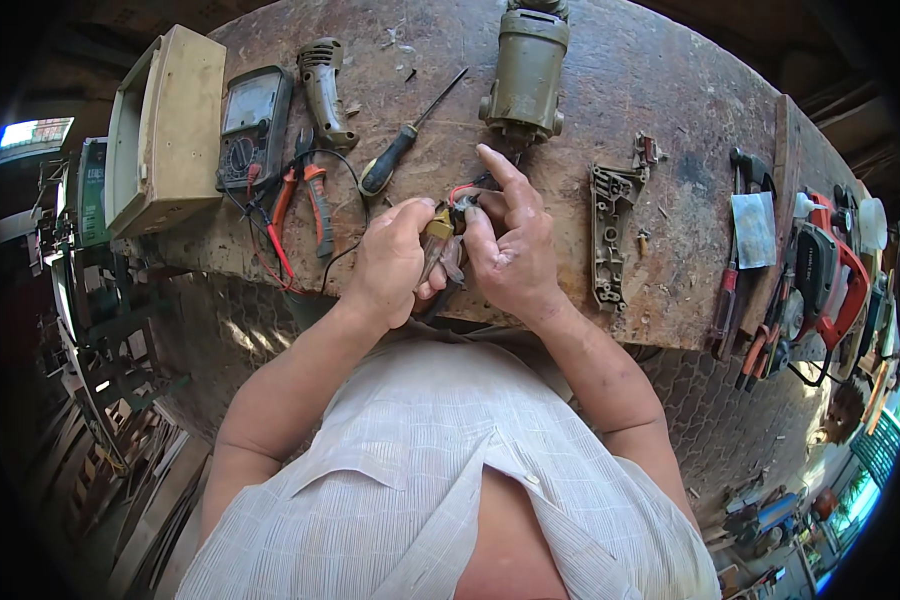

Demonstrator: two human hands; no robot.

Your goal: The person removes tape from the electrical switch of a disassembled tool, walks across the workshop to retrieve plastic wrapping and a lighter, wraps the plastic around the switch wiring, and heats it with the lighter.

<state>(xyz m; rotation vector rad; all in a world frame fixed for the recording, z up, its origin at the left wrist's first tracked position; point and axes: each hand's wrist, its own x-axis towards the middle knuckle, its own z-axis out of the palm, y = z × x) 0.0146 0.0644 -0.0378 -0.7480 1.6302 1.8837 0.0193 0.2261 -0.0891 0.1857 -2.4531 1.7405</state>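
Close to the bench's near edge, my two hands meet over a small part (457, 207) with dark and brass-yellow pieces. Red and black wires run from it toward the motor housing. My left hand (385, 258) is closed, its thumb pressed against the yellow piece, and something clear and plastic-like shows under its fingers. My right hand (515, 240) pinches the part's other side with thumb and bent fingers, while its index finger stretches forward. The fingers hide much of the part. Ahead stands an olive-green power tool motor housing (528, 75).
Left on the wooden bench (685, 110) are a screwdriver (390, 170), orange-handled pliers (318, 205), an analog multimeter (253, 125), a handle shell (322, 90) and a beige box (175, 130). Right lie an opened casing half (615, 225), a red-handled screwdriver (728, 300) and a red-black power tool (828, 270).
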